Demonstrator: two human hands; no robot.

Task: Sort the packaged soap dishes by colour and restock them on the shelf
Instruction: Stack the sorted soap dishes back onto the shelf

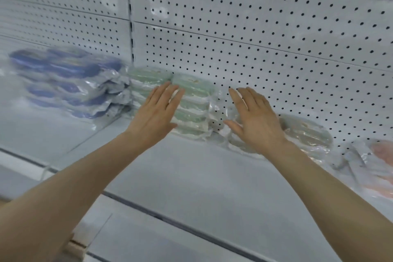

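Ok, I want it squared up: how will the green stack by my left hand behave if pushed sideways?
The green stack is several glossy bags, so layers will probably slide over each other rather than move as one. Its loose wrap at the right edge looks floppy and may crumple. The dishes inside seem rigid, likely light.

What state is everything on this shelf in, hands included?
blue soap dishes: bagged, stacked at left.
tall green stack: bagged, piled high.
low green pile: bagged, partly hidden.
pink soap dishes: bagged, at right edge.
left hand: open, fingers straight, at the tall green stack.
right hand: open, fingers straight, before the low green pile.
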